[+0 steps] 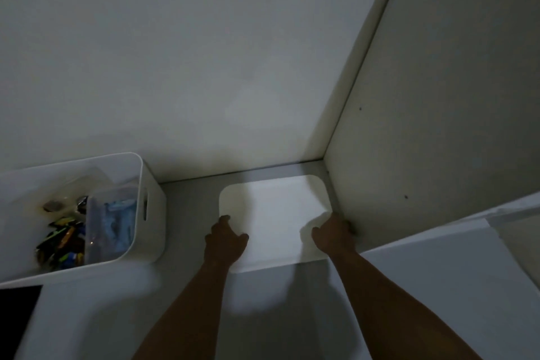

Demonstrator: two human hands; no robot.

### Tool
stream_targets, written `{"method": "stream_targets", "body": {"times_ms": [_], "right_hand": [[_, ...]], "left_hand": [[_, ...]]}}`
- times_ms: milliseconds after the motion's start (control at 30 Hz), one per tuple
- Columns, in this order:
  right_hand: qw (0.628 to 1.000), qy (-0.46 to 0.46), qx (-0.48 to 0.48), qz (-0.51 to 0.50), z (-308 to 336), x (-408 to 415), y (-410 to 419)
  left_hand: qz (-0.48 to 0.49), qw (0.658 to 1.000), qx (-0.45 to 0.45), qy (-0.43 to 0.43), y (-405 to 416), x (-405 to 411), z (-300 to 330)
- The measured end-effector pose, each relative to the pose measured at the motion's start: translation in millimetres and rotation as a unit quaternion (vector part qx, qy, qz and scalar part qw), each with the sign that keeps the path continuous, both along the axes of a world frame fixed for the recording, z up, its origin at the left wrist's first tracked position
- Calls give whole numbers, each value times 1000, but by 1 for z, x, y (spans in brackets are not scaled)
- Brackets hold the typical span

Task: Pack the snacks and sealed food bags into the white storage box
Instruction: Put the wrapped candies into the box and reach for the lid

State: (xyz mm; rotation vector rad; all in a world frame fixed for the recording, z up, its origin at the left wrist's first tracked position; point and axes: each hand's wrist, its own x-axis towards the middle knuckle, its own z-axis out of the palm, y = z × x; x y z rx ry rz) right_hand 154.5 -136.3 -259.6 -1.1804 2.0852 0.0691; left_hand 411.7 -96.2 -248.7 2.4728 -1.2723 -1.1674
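Now | both hands grip lidded white box [274, 213] | wall [438, 126] tight right | open snack bin [152, 213] left

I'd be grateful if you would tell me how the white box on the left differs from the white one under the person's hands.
The left box is open-topped and shows snack packets and a clear bag inside; the right box shows only a flat white top. Nobody touches the left box; the left hand and right hand hold the right box's sides. Both are white with rounded corners and sit on the same shelf.
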Motion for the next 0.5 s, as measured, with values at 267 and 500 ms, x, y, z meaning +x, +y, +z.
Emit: {"method": "stream_targets", "body": {"times_ms": [267,500], "right_hand": [[999,6,15,30,9,-21,9],[993,-26,-75,-82,27,-28,25]], "left_hand": [[250,957,-32,140,-7,17,1],[289,933,7,215,12,21,-4]]}}
